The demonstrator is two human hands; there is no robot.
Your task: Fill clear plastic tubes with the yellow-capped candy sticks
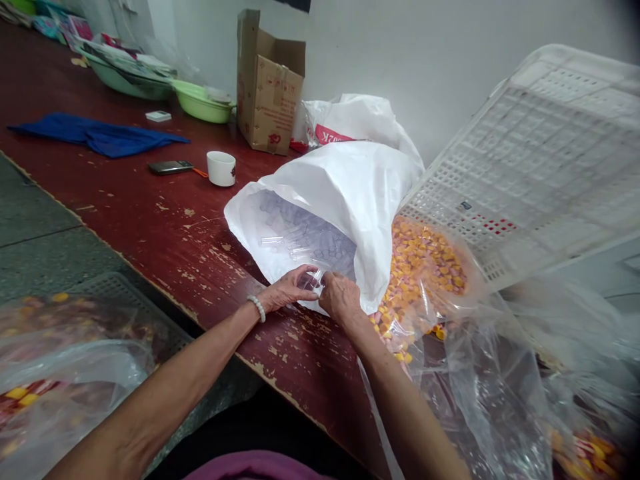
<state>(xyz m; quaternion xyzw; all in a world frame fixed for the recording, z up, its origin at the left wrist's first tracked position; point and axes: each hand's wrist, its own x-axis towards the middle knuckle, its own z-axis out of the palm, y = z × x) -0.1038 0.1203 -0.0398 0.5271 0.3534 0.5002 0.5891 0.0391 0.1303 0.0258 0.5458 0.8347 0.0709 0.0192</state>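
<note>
A white sack (345, 180) lies on the dark red table with its mouth towards me, and many clear plastic tubes (300, 233) show inside it. At the sack's lower lip, my left hand (290, 288), with a beaded bracelet on the wrist, has its fingers curled round a few clear tubes (311, 280). My right hand (340, 298) is just beside it, fingers bent in at the right end of those tubes. What its fingertips hold is hidden.
Orange and pink caps (430, 260) lie in clear plastic at the right, under a tilted white crate (540, 153). A white cup (221, 169), phone (171, 167), blue cloth (100, 133), cardboard box (275, 100) and green basin (203, 103) stand further back. Bagged caps (30, 393) are lower left.
</note>
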